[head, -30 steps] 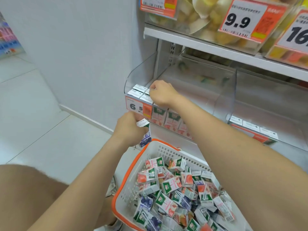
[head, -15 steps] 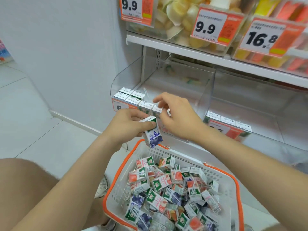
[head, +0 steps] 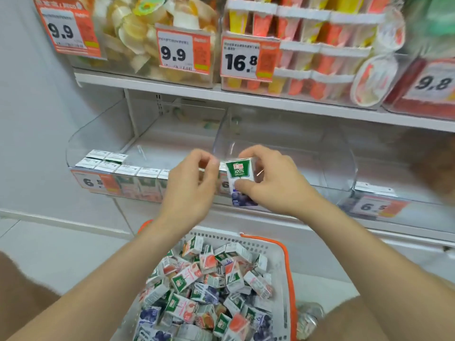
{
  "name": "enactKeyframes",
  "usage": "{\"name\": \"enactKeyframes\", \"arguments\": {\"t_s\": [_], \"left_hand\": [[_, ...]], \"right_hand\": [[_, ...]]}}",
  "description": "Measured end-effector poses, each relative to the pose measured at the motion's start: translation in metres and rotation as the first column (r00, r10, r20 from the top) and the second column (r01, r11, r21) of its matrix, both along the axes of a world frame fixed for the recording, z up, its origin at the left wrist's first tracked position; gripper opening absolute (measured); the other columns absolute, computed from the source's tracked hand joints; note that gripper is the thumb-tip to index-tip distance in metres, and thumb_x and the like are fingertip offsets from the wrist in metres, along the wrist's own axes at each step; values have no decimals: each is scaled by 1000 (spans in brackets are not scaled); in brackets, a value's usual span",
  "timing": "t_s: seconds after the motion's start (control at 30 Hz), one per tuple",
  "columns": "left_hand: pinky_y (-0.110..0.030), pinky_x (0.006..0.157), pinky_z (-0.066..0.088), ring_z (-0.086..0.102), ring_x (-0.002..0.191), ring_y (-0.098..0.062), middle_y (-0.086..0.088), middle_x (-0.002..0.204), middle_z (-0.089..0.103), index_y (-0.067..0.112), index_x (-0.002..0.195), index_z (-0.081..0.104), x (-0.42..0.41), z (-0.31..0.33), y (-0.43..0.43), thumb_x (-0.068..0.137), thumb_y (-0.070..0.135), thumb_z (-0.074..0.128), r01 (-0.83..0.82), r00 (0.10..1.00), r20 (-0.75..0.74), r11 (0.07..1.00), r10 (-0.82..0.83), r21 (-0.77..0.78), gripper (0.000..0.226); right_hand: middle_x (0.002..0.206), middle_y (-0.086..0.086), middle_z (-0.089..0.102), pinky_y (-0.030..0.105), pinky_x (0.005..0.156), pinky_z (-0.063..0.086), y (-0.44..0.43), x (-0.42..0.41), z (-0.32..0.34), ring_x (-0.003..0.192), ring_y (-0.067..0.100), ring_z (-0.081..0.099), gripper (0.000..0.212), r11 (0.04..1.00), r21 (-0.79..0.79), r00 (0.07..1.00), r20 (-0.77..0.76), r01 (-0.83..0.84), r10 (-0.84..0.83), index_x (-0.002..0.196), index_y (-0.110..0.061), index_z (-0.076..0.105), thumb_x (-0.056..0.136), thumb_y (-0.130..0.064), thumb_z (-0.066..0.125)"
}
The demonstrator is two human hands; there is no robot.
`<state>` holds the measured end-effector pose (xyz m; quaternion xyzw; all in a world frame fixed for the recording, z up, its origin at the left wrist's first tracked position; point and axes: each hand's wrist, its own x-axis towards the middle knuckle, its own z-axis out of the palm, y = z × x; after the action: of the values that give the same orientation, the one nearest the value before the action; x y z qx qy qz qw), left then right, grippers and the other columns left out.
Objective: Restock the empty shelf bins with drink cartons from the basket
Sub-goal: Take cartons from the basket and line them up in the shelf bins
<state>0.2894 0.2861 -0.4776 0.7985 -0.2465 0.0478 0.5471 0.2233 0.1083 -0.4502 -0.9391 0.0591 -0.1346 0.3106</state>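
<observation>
Carton point(head: 238, 173) position: centre of frame, upright, long axis vertical, green panel on top and blue print at the bottom. It sits in front of the front lip of the middle bin point(head: 283, 143), which lies directly behind it and slightly toward the upper right. This bin shows no stock in its visible part. The coming move likely needs a short lift over the lip, then a set-down with the carton kept upright.

Right hand point(head: 270, 185): the nearer hand, already on the carton. It grips from the right side, thumb across the lower front face and fingers curled over the top edge.

Left hand point(head: 189, 190): just left of the carton, fingers curled, thumb and forefinger tips close together. No item is visible in its grip; whether it touches the carton cannot be told.

Left bin point(head: 81, 143), left of centre: a row of cartons point(head: 138, 172) stands along its front. The basket point(head: 286, 262), bottom centre, holds many loose cartons point(head: 209, 286) – restocking appears to be at an early stage.
</observation>
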Motion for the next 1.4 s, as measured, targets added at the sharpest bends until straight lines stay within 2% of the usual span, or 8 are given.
{"name": "enactKeyframes", "arguments": {"t_s": [0.07, 0.17, 0.4, 0.7, 0.9, 1.03, 1.17, 1.4], "left_hand": [[-21, 73, 48, 64, 83, -6, 9, 92, 68, 23, 100, 64, -4, -6, -26, 101, 20, 61, 17, 983, 179, 988, -45, 156, 4], [-35, 87, 47, 59, 99, -20, 2, 104, 63, 20, 108, 67, -5, -19, -69, 94, 15, 64, 93, 910, 344, 922, -232, 376, 15], [-41, 88, 37, 49, 114, -31, -2, 126, 62, 20, 135, 61, -12, -34, -150, 107, 44, 49, -65, 810, 419, 647, -411, 760, 39], [-35, 73, 21, 30, 89, -23, 3, 95, 74, 28, 103, 75, -6, -31, -174, 107, 36, 57, -141, 846, 443, 676, -298, 724, 20], [-41, 71, 44, 34, 84, -24, 1, 79, 68, 19, 93, 78, -6, -35, -166, 104, 26, 65, -66, 862, 412, 738, -297, 671, 18], [-37, 69, 35, 35, 85, -26, 3, 78, 61, 19, 98, 78, -8, -25, -164, 100, 15, 67, -46, 852, 410, 734, -325, 677, 11], [-34, 68, 28, 36, 86, -26, 2, 91, 68, 21, 112, 76, -12, -14, -163, 87, -4, 73, -29, 821, 391, 653, -417, 757, 35], [-31, 68, 30, 38, 87, -24, 3, 89, 69, 21, 109, 77, -20, -27, -152, 98, 4, 68, 6, 827, 356, 640, -434, 768, 22]], "right_hand": [[87, -11, 68, 35, 77, 53, -21, -10, 4, 93, 25, 62, 42, 989, -15, 988, 62, 145, -144, 114, -33, 54, 78, -27, 75], [96, -1, 66, 40, 78, 52, -51, -23, 11, 95, 32, 61, 47, 953, -142, 960, 116, 269, -254, 122, -26, 48, 82, -17, 72], [120, -1, 70, 43, 92, 52, -106, -40, 12, 117, 30, 56, 50, 938, -160, 950, 90, 309, -298, 132, -26, 58, 86, -14, 71], [115, 5, 67, 48, 85, 55, -126, -50, 12, 108, 30, 55, 49, 931, -175, 947, 69, 320, -312, 127, -30, 55, 85, -10, 69], [121, 1, 68, 38, 86, 49, -126, -55, 21, 108, 22, 50, 50, 938, -162, 950, 121, 306, -289, 133, -25, 56, 89, -9, 72], [118, 1, 68, 38, 84, 49, -121, -56, 22, 100, 17, 45, 48, 945, -158, 957, 108, 286, -271, 131, -25, 56, 88, -7, 70], [119, 1, 68, 37, 83, 47, -120, -57, 23, 106, 22, 49, 49, 943, -165, 955, 108, 290, -275, 131, -23, 56, 88, -7, 70], [118, 3, 67, 42, 84, 51, -119, -60, 22, 100, 17, 40, 49, 942, -154, 954, 82, 297, -288, 131, -24, 55, 88, -5, 69]]}}
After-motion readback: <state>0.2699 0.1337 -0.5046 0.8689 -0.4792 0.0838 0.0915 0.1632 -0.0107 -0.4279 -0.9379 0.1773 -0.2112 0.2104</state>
